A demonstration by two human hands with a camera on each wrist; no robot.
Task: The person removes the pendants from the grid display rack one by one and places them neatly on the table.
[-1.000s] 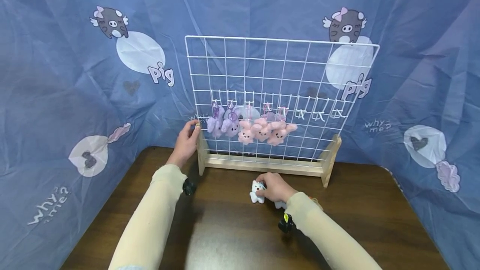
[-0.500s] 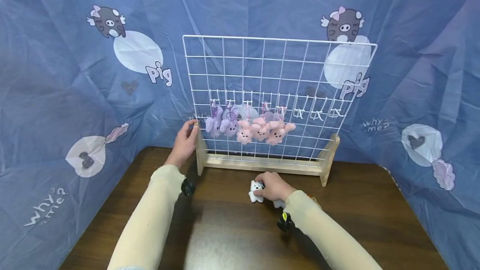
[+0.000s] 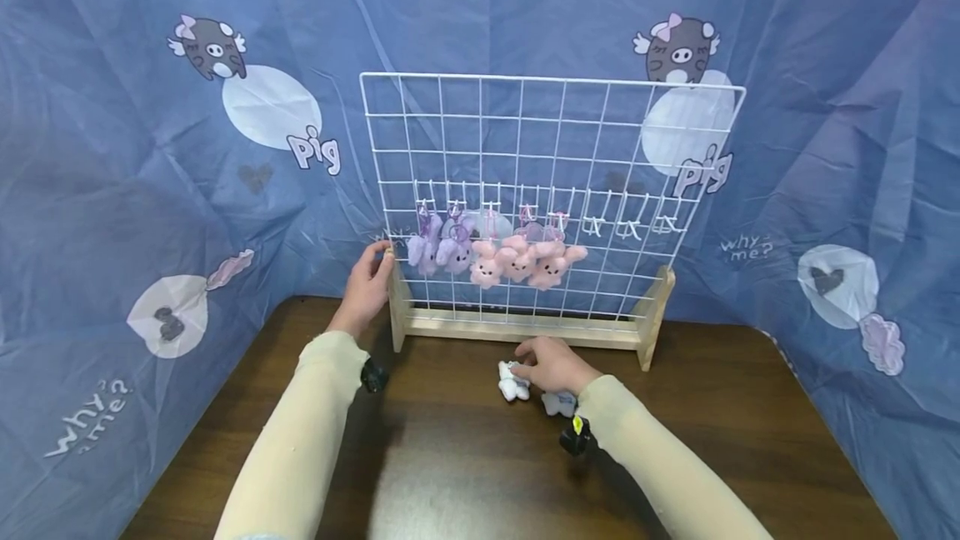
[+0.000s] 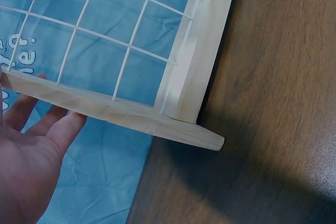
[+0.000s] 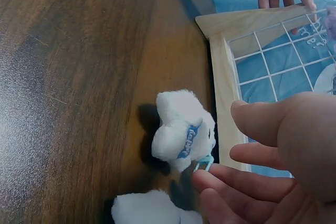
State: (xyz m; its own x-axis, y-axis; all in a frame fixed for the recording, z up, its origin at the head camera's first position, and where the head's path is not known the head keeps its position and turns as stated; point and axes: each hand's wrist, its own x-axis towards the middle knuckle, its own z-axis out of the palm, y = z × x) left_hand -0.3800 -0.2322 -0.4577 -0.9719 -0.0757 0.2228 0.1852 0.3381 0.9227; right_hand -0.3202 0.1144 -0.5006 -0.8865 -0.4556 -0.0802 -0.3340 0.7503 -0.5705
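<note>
My left hand holds the left wooden post of a white wire grid rack; in the right wrist view its thumb and fingers sit on either side of the wood. A small white plush charm with a blue label lies on the table in front of the rack. My right hand is just right of it, thumb well apart from the fingers. In the right wrist view the fingertips are at the charm's light blue loop; whether they touch it I cannot tell. A second white plush charm lies beside it, partly cut off.
Purple plush charms and pink plush charms hang from hooks on the grid. Bare white hooks follow on the right. A blue printed curtain surrounds the brown wooden table.
My right hand has loosened from the white plush charm, which has turned from facing up to lying tilted. More of the second charm shows below the wrist. My left hand stays at the post.
</note>
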